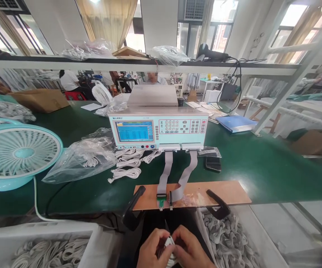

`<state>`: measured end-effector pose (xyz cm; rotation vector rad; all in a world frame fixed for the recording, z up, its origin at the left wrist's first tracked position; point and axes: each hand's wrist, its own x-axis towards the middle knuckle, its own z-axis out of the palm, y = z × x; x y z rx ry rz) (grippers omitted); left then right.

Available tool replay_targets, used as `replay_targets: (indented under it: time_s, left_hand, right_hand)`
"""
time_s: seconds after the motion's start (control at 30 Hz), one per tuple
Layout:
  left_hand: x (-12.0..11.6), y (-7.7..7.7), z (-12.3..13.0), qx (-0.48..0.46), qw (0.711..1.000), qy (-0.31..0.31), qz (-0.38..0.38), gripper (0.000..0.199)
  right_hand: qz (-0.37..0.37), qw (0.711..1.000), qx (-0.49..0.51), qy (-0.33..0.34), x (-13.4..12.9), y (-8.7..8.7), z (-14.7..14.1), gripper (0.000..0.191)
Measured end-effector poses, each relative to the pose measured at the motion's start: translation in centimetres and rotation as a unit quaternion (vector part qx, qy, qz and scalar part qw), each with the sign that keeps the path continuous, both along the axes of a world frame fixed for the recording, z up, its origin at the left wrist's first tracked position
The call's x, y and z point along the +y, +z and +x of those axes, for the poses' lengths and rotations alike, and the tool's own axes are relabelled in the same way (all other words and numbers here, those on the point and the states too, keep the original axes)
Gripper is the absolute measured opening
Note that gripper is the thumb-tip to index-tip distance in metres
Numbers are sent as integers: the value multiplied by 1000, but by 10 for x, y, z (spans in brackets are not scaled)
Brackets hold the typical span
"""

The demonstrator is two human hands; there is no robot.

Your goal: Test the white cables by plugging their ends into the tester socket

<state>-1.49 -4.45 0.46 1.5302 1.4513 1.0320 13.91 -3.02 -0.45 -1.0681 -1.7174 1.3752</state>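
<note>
My left hand (152, 248) and my right hand (190, 247) meet low in the view, just above my lap. Between their fingertips is a bundled white cable (169, 241), mostly hidden by the thumbs and fingers. Past my hands, a copper-coloured board (198, 195) lies along the table's front edge, with a black clamp (134, 204) at its left and another clamp (219, 204) at its right. Two grey ribbon cables (166, 171) run from the tester (158, 128) down to the board, ending in small connectors (161, 201).
Coiled white cables (128, 163) and a plastic bag (82, 160) lie before the tester. A light-blue fan (24, 152) stands left. White bins of cables flank my legs, left bin (93, 238) and right bin (257, 238). A phone (213, 163) and blue folder (236, 124) are at right.
</note>
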Motion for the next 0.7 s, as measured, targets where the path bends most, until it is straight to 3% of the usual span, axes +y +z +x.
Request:
replay_targets:
  time_s: [0.1, 0.23, 0.3, 0.33, 0.37, 0.43, 0.53, 0.6, 0.7]
  left_hand:
    - [4, 1, 0, -2, 999, 4, 42, 5]
    - [11, 2, 0, -19, 997, 41, 62, 5]
    - [15, -3, 0, -62, 996, 47, 32, 3]
    - [17, -6, 0, -108, 993, 35, -21, 6]
    - [19, -9, 0, -172, 981, 17, -91, 10]
    - [23, -15, -1, -312, 922, -15, -229, 19]
    - [25, -18, -4, -455, 841, -33, -291, 25]
    - [25, -17, -6, -492, 823, -32, -283, 31]
    - [24, -15, -6, -491, 826, -11, -276, 37]
  right_hand:
    - [-62, 995, 76, 9, 8, -4, -2, 17]
    - [-48, 993, 101, -44, 15, -2, -7, 21]
    - [-10, 993, 63, -99, 17, 2, -10, 22]
    - [8, 991, 42, -124, 19, 4, -12, 21]
    - [19, 989, 27, -143, 20, 5, -13, 21]
    - [13, 987, 21, -159, 24, 6, -17, 21]
    - [-20, 986, 43, -160, 31, 4, -21, 24]
    - [-37, 983, 59, -170, 34, 1, -22, 24]
    - [-52, 980, 83, -173, 37, -2, -22, 24]
